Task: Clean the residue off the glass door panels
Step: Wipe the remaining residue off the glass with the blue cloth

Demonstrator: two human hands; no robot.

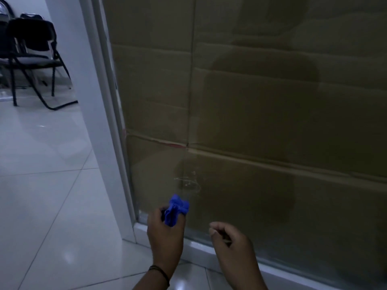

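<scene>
**Whitish smears low on the glass, blue cloth held just below them**

The clear glass door panel (251, 122) fills the right and centre of the view, set in a white frame (109, 101) with a white sill along its bottom edge. Its surface is dim and reflective, with a soft dark silhouette mirrored in it. Low on the pane sits a small patch of whitish streaky residue (188, 182), thin lines and dots. The strip of glass just above the sill looks hazy.

Behind the glass stand flat brown cardboard sheets (272, 84), their seams and folds running across and down; a short red mark shows at one seam.

The left hand (165, 231) grips a crumpled bright blue cloth (177, 208), which juts from its curled fingers just below the residue, close to the glass; whether it touches cannot be told. A dark band circles that wrist. The right hand (230, 239) hangs near the sill, fingers loosely curled, holding nothing that can be seen.

To the left lies a glossy white tiled floor (46, 185), with black folding chairs (31, 51) well apart at the far wall.
</scene>
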